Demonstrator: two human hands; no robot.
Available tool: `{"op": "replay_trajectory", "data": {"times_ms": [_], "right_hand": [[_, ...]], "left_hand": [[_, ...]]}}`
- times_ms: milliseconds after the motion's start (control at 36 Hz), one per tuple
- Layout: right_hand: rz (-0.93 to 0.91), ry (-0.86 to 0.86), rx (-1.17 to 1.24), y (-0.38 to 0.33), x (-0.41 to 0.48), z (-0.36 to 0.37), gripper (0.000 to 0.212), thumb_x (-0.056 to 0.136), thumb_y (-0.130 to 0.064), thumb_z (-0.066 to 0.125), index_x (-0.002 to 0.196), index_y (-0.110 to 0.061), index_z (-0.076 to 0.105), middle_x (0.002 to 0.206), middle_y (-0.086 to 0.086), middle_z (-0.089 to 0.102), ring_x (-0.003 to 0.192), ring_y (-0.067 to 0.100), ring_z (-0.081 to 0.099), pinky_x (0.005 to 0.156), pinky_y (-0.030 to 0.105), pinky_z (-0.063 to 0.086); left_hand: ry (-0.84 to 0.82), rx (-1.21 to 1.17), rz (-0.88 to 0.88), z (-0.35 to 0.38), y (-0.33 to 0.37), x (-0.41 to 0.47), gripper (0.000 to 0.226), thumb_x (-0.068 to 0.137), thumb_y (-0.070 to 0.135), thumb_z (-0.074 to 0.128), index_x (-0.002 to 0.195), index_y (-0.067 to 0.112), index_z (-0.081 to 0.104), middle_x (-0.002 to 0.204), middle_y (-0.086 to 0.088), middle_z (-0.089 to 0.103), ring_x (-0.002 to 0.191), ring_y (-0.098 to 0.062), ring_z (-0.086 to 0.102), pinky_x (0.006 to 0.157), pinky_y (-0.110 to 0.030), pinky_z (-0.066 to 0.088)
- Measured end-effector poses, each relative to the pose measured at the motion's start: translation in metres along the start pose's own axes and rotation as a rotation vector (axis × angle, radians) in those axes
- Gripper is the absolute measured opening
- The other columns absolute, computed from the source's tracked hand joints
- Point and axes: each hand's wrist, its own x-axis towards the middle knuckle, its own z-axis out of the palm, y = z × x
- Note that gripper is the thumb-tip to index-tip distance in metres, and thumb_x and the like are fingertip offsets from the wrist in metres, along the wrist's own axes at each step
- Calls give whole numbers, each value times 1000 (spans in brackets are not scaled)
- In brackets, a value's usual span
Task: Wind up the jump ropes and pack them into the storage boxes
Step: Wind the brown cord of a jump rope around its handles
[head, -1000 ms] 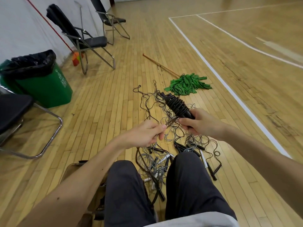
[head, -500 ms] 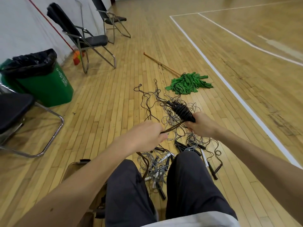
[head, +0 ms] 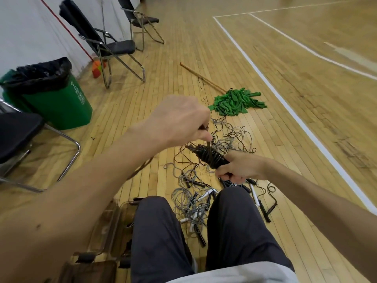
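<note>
A wooden floor (head: 265, 64) is carrying everything here, with a white line (head: 285, 103) running across its right half. Along its left edge, by the wall, a green bin (head: 61, 107) with a black liner is standing, and black folding chairs (head: 114, 48) are standing beyond and beside it. A person is sitting at the near edge, legs (head: 234, 231) in dark trousers stretching forward. A green mop (head: 236, 103) is lying toward the middle of the floor, its wooden handle pointing away to the far left. A red broom (head: 98, 68) is leaning at the wall edge beside one chair. A clear storage box (head: 114, 219) is sitting at the near left, just beside the left thigh; what it is holding I cannot tell. A heap of jump ropes (head: 193, 199), grey and black cords with black and white handles, is lying tangled on the floor between and ahead of the knees. The left hand (head: 179, 119) is hanging above the heap, fingers curling in and pinching a dark cord (head: 208, 149) that is running down taut to the wound bundle (head: 210, 157). The right hand (head: 240, 166) is gripping the near end of that bundle, fingers closing round it, holding it tilted above the heap, its far end pointing up and left
</note>
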Motion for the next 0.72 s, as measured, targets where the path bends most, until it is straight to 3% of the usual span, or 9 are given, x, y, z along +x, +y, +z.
{"op": "replay_trajectory", "data": {"times_ms": [83, 194, 361, 472, 583, 722], "right_hand": [[-24, -78, -1, -4, -6, 7, 20, 96, -8, 64, 81, -4, 51, 65, 4, 52, 44, 11, 34, 40, 20, 25], [-93, -336, 32, -8, -20, 20, 23, 101, -11, 57, 78, -11, 56, 67, 2, 51, 46, 9, 33, 42, 19, 25], [-192, -528, 114, -12, -40, 40, 49, 104, -7, 48, 61, -25, 62, 59, -6, 52, 43, 5, 33, 43, 19, 23], [-235, -587, 246, -15, -50, 46, 38, 104, -8, 49, 68, -18, 59, 63, -2, 51, 43, 4, 34, 42, 16, 26], [-295, -590, 373, -18, -55, 46, 30, 98, -12, 49, 69, -17, 57, 61, -3, 49, 41, 4, 33, 41, 14, 28], [-355, -526, 378, -16, -55, 47, 27, 99, -13, 49, 72, -16, 55, 61, -5, 47, 44, 5, 32, 44, 19, 21]], "left_hand": [[81, -15, 47, -2, -13, 5, 56, 85, 66, 51, 102, 15, 68, 65, 11, 41, 57, 0, 35, 49, -17, 24], [98, -18, 73, -5, -24, 10, 56, 78, 72, 52, 81, 17, 55, 62, 10, 40, 57, -5, 37, 50, -18, 21], [60, -157, 30, 11, -31, 12, 66, 65, 84, 49, 67, 17, 47, 59, 8, 39, 56, -9, 37, 54, -22, 33], [6, -395, -21, 30, -29, 12, 64, 65, 80, 57, 61, 18, 45, 59, 8, 39, 56, -10, 34, 59, -28, 34], [-72, -608, -122, 51, -25, 9, 60, 72, 71, 65, 64, 13, 53, 58, 6, 43, 53, -10, 36, 53, -25, 29], [-251, -797, -135, 74, -9, 4, 40, 86, 49, 70, 80, 10, 63, 64, 10, 56, 52, 0, 49, 53, -18, 36]]}}
